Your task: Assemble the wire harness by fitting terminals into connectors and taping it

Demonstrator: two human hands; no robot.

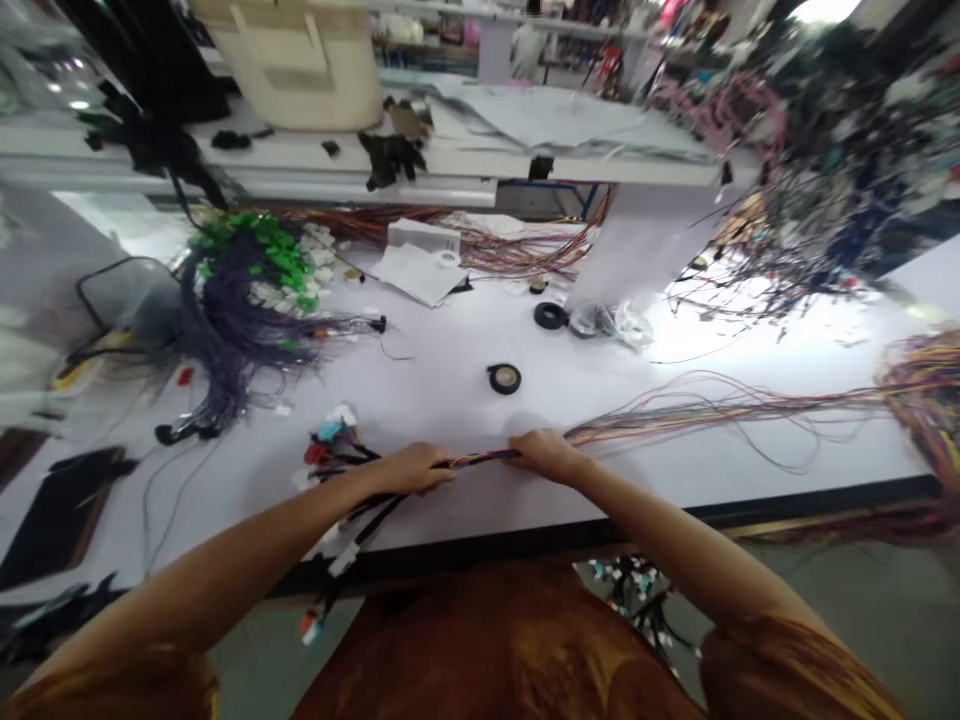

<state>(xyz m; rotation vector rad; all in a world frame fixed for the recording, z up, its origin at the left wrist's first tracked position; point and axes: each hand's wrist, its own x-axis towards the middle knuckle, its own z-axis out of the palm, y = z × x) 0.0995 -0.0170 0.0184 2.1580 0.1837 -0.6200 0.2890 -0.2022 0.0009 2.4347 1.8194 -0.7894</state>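
A wire harness [480, 458] stretches between my two hands above the white tabletop. My left hand [416, 470] is closed around it, near several branches that end in red, blue and white connectors [319, 450]. My right hand [546, 455] grips the same bundle a short way to the right. Beyond that hand the loose coloured wires [675, 412] fan out across the table toward the right. A roll of black tape [504, 378] lies on the table ahead of my hands, touched by neither.
A second black tape roll [550, 316] lies farther back beside a clear plastic bag [630, 326]. Purple wires with green connectors [240, 300] are heaped at left. White papers [421, 268] lie at the back. A beige bin [300, 70] stands on the shelf. More wires [930, 400] pile up at right.
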